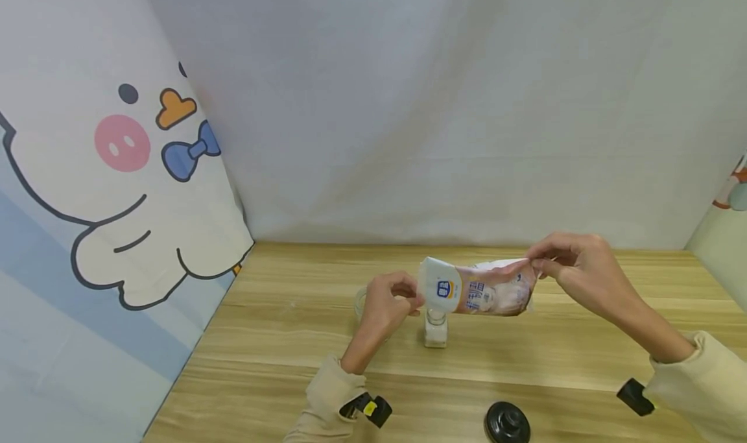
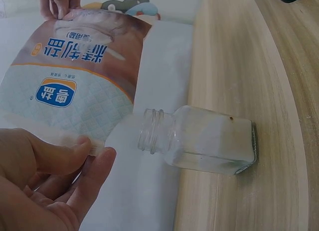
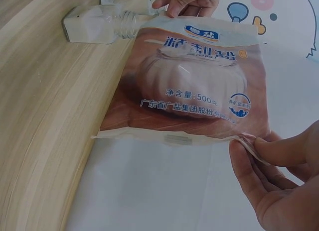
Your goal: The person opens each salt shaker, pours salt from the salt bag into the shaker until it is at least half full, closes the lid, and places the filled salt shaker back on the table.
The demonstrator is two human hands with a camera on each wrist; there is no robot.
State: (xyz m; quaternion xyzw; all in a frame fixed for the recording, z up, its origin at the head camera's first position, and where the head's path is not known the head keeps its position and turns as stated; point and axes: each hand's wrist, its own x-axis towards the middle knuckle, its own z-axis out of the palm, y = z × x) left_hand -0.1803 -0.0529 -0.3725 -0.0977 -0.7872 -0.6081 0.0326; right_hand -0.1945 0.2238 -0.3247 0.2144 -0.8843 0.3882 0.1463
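Note:
A salt bag (image 1: 487, 294), white and pinkish-brown, is stretched between both hands above the table, roughly level in the head view. My left hand (image 1: 385, 300) pinches its white end, thumb against fingers, as the left wrist view shows. At the opposite end, my right hand (image 3: 279, 176) pinches a corner of the bag between thumb and fingers. A small square glass bottle (image 2: 212, 139) stands uncapped just below the white end, its threaded neck right by the bag's corner. White contents show inside the bottle (image 3: 94, 24) in the right wrist view.
A round black lid (image 1: 508, 422) with a knob lies near the front of the wooden table (image 1: 262, 352). Behind my left hand, a clear glass container (image 1: 360, 302) is partly hidden. A pale curtain (image 1: 438, 119) hangs along the back, and a cartoon-printed cloth (image 1: 134, 235) at left.

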